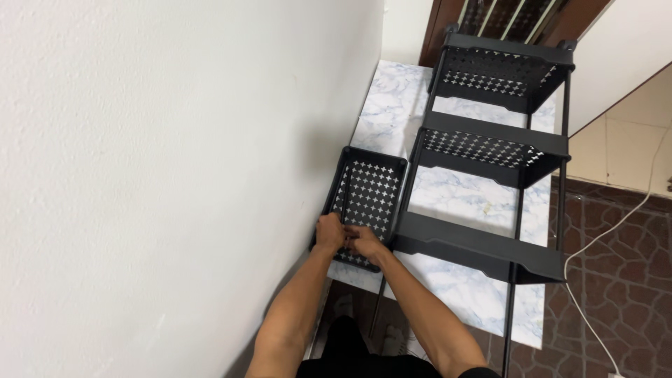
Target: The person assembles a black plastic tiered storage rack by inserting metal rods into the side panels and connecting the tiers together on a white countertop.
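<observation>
- Both hands meet at the near end of a loose black tray (369,196); we see our left hand (328,233) curled over the tray's near left corner, fingers bent round the rim.
- Our right hand (364,242) lies just beside the left, touching it, fingers folded down onto the near edge of the same tray. How tight either grip is we cannot tell; the fingertips are hidden behind the knuckles.
- Both forearms run up from the bottom of the view and converge at the tray, wrists roughly straight.
- Tray: rectangular, shallow, with a perforated floor of small cross-shaped holes. It holds nothing. It lies flat on the marble-patterned table (483,294), close against the white wall (175,175) on its left side.
- Just to the right of the tray stands a black shelf rack (490,150) on thin black posts, also on the table. We count three tiers: a plain-fronted bottom tier (483,252) nearest us, then two perforated basket tiers above and farther off. All tiers hold nothing.
- Tray's right long side sits just beside the rack's left post; whether they touch we cannot tell.
- Beyond the table: a patterned brown tiled floor (616,280) with a white cable (595,241) trailing across it.
</observation>
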